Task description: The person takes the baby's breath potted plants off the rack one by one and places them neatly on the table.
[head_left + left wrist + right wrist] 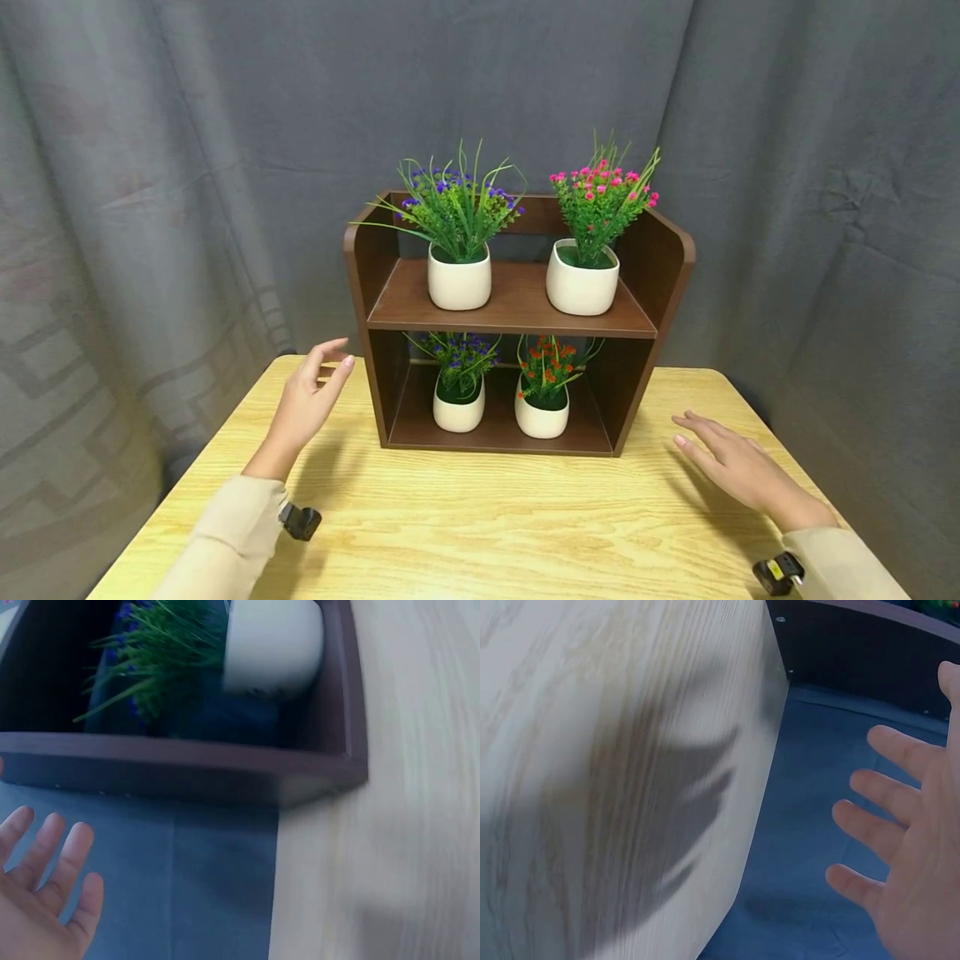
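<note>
A dark brown two-tier shelf (510,325) stands on the table between my hands. On its upper board sit a white pot with purple flowers (459,279) at left and a white pot with pink flowers (582,283) at right. Below are another purple-flowered pot (459,410) and an orange-flowered pot (542,417). My left hand (311,396) hovers just left of the shelf, fingers loosely bent and holding nothing. To the right of the shelf, my right hand (738,467) is held over the table with fingers extended; its spread fingers (877,832) show in the right wrist view, apart from the shelf.
The light wood table (480,517) has rounded back corners behind the shelf on both sides. Grey curtains (300,100) hang close behind and along both sides. A small black camera (302,522) is worn at the left wrist, another camera (778,573) at the right.
</note>
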Motion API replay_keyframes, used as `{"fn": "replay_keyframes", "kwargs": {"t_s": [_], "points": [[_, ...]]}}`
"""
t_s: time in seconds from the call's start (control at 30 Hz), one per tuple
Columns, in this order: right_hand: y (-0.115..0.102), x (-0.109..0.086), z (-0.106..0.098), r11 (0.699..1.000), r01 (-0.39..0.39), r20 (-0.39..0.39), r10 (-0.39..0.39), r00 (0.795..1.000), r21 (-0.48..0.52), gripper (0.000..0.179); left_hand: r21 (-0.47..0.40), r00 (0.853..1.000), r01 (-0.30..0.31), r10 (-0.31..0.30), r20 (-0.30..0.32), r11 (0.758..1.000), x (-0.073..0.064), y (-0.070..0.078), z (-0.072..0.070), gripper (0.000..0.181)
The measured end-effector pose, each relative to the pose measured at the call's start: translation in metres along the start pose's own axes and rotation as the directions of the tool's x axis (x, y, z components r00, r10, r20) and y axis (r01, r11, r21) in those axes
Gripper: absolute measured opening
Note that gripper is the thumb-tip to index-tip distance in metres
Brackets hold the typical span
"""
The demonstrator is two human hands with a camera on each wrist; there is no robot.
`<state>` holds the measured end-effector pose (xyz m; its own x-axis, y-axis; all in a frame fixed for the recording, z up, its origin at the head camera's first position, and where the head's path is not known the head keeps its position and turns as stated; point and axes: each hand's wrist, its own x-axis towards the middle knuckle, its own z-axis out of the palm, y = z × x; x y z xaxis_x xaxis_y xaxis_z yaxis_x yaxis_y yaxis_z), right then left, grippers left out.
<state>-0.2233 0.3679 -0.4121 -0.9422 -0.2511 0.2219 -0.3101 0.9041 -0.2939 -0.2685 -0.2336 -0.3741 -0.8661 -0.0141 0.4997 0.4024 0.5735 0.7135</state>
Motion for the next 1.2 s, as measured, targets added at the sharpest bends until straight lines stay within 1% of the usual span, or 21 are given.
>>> {"fn": "replay_keyframes", "kwargs": {"t_s": [0.17, 0.27, 0.37, 0.47, 0.6, 0.7, 0.83, 1.0, 1.07, 1.2], "points": [[-0.005, 0.000, 0.001, 1.000, -0.015, 0.011, 0.015, 1.000, 0.008, 0.049, -0.078, 0.997, 0.068, -0.071, -0.033, 0.995, 0.006, 0.012, 0.002, 0.049], [-0.007, 0.000, 0.002, 1.000, -0.015, 0.019, 0.015, 1.000, 0.006, 0.047, -0.126, 0.995, 0.091, -0.096, -0.039, 0.988, 0.009, 0.018, 0.004, 0.048], [-0.008, 0.001, 0.002, 1.000, -0.015, 0.025, 0.015, 1.000, 0.002, 0.048, -0.182, 0.993, 0.099, -0.108, -0.044, 0.978, 0.011, 0.022, 0.005, 0.047], [-0.009, 0.001, 0.001, 1.000, -0.009, 0.025, 0.009, 1.000, -0.004, 0.049, -0.242, 0.992, 0.097, -0.113, -0.053, 0.965, 0.014, 0.026, 0.006, 0.047], [-0.011, 0.002, 0.000, 1.000, 0.009, 0.016, -0.009, 1.000, 0.014, 0.048, -0.287, 0.989, 0.092, -0.120, -0.083, 0.953, 0.020, 0.030, 0.008, 0.048], [-0.013, 0.003, -0.001, 0.999, 0.025, 0.010, -0.025, 1.000, 0.035, 0.047, -0.314, 0.985, 0.090, -0.131, -0.111, 0.945, 0.024, 0.034, 0.010, 0.049], [-0.018, 0.005, -0.003, 0.998, 0.046, 0.005, -0.047, 0.999, 0.049, 0.046, -0.350, 0.979, 0.074, -0.135, -0.155, 0.934, 0.028, 0.040, 0.013, 0.046], [-0.023, 0.007, -0.006, 0.995, 0.075, -0.006, -0.075, 0.997, 0.064, 0.042, -0.379, 0.971, 0.066, -0.147, -0.188, 0.923, 0.033, 0.048, 0.016, 0.043], [-0.025, 0.007, -0.007, 0.994, 0.086, -0.012, -0.086, 0.996, 0.069, 0.041, -0.383, 0.969, 0.065, -0.149, -0.196, 0.922, 0.035, 0.050, 0.017, 0.043], [-0.031, 0.008, -0.010, 0.992, 0.110, -0.028, -0.109, 0.994, 0.068, 0.038, -0.361, 0.965, 0.055, -0.142, -0.220, 0.931, 0.039, 0.054, 0.018, 0.046]]}}
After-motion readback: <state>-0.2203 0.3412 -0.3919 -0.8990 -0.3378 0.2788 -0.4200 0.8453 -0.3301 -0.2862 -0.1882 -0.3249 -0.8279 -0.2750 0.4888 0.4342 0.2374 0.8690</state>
